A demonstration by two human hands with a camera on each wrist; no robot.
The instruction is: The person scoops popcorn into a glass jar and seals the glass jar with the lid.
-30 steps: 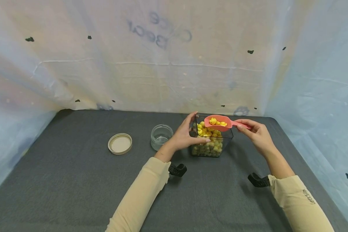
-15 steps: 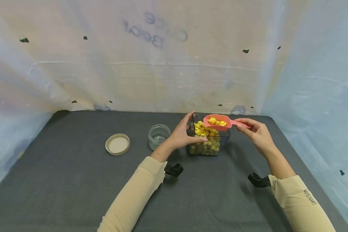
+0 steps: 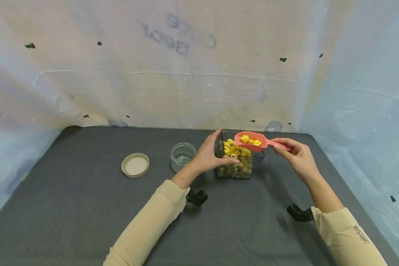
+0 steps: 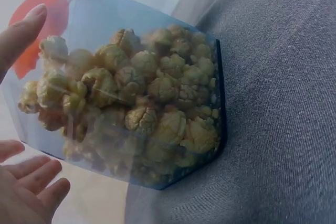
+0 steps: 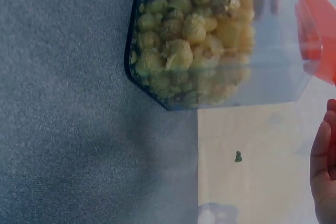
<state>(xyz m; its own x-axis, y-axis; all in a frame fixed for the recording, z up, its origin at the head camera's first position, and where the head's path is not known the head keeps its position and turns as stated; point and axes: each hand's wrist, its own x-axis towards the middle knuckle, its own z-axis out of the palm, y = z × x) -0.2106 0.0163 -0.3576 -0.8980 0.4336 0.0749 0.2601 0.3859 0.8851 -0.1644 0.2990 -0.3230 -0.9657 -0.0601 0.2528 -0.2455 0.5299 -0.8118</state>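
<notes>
In the head view, my left hand point(image 3: 206, 157) holds the near-left side of a clear square container point(image 3: 258, 162), thumb across the front and fingers round the far side. Yellow popcorn point(image 3: 232, 149) fills much of it, also visible through its wall in the left wrist view. My right hand point(image 3: 298, 158) pinches the handle of a pink scoop point(image 3: 252, 147). The scoop is level over the container's rim, with several popcorn pieces in its bowl. In the right wrist view, the scoop point(image 5: 317, 30) shows at the container's upper end, and the hand point(image 5: 323, 166) is partly cut off.
Left of the container stands a clear glass jar point(image 3: 183, 162) without a lid. A round cream-coloured lid point(image 3: 135, 165) lies further left on the dark grey tabletop point(image 3: 86, 207). Pale plastic sheeting point(image 3: 193, 99) hangs behind and along both sides.
The view has shifted slightly. My right wrist has moved a little down and right while the scoop stays over the container. My left hand keeps its hold.
</notes>
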